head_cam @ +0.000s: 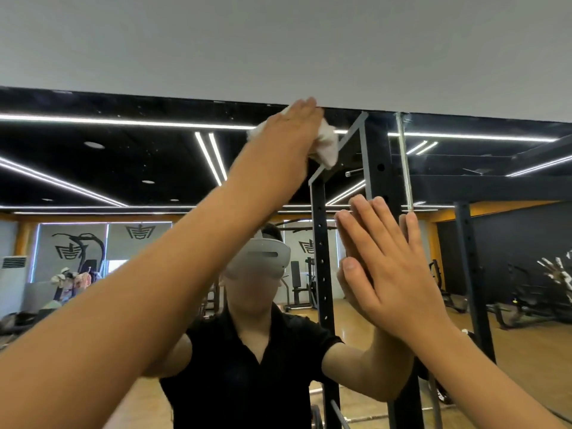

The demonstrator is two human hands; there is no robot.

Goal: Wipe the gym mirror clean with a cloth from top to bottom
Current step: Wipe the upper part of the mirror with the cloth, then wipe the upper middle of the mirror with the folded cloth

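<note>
My left grip (291, 128), fingers straight, presses the bunched white cloth (328, 144) against the mirror (123, 150) at its top edge. My right grip (393, 274) rests flat on the mirror lower down, fingers straight, holding nothing.

White cloth (328, 144) against a pale grey wall (278, 41). In the mirror (526, 168): black ceiling (139, 150) crossed by thin white light strips (123, 122), black rack (322, 274) (row of round holes down its post), black shirt (247, 366), pale grey headset (266, 258), honey-brown floor (526, 345), orange pillar (26, 239), grey panels (123, 243) printed with dark crest logos.
</note>
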